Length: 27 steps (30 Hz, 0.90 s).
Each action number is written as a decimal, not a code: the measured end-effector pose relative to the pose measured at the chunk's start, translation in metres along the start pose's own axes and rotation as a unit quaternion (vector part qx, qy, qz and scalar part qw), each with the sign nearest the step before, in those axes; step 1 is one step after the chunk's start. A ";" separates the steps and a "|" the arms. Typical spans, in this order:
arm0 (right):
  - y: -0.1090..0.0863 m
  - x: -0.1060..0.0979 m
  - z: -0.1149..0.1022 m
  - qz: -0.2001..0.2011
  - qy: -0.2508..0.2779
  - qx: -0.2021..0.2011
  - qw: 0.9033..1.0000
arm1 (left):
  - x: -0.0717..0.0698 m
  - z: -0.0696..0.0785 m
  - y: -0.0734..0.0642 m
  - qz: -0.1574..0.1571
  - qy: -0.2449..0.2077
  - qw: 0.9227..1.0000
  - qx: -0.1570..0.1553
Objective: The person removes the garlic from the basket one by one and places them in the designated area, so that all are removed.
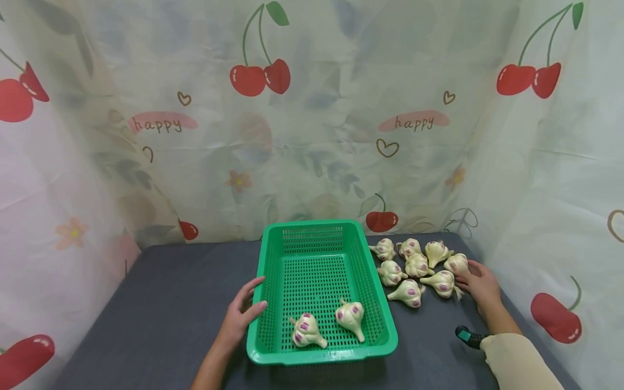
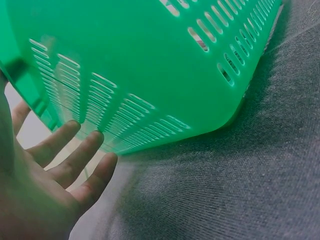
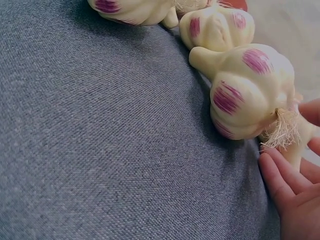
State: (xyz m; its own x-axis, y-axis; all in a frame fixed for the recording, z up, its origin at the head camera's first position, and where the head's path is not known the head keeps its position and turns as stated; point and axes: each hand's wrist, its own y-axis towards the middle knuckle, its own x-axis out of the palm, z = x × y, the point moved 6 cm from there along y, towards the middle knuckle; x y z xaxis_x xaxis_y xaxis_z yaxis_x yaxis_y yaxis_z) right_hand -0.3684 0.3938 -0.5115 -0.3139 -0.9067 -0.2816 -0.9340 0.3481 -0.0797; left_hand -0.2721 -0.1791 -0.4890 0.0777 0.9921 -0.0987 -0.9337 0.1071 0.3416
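Two garlic bulbs, a left one (image 1: 307, 330) and a right one (image 1: 351, 318), lie at the near end of a green perforated basket (image 1: 322, 356). My left hand (image 1: 239, 314) touches the basket's left rim; in the left wrist view its fingers (image 2: 90, 150) stretch loosely along the outer wall. At the far right, my right hand (image 1: 480, 284) grips a garlic bulb (image 1: 456, 264) at the edge of a group. In the right wrist view, a nearer garlic bulb (image 3: 250, 92) with a tuft of roots partly hides the gripped one, whose pale neck (image 3: 295, 155) shows between the fingers.
More garlic bulbs (image 1: 408, 293) lie close together right of the basket on the dark grey cloth-covered table (image 1: 185, 309). A black strap with a teal part (image 1: 465, 335) is at my right wrist. Cherry-printed curtains (image 1: 312, 135) enclose the back and sides.
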 end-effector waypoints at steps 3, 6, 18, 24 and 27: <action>-0.002 0.000 -0.002 -0.009 0.002 0.003 1.000 | 0.000 0.000 0.000 0.000 0.003 1.000 0.000; -0.003 -0.001 -0.003 -0.010 -0.010 0.008 1.000 | 0.001 0.001 0.000 0.000 0.004 1.000 -0.002; -0.007 -0.011 -0.020 0.086 -0.069 -0.041 0.993 | 0.000 0.000 0.001 0.005 0.006 1.000 -0.013; -0.010 -0.006 -0.041 0.106 -0.042 -0.065 0.991 | 0.001 0.000 0.001 0.008 0.013 1.000 -0.012; -0.012 0.001 -0.054 0.108 -0.026 -0.089 0.990 | 0.001 -0.001 0.001 0.006 0.011 1.000 -0.009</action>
State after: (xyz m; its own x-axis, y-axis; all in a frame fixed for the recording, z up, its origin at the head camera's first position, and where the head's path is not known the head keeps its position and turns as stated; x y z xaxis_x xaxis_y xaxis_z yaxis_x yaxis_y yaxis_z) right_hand -0.3671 0.3759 -0.4588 -0.5053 -0.8006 -0.3221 -0.8624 0.4814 0.1567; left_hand -0.2729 -0.1781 -0.4896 0.0585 0.9916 -0.1158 -0.9406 0.0936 0.3265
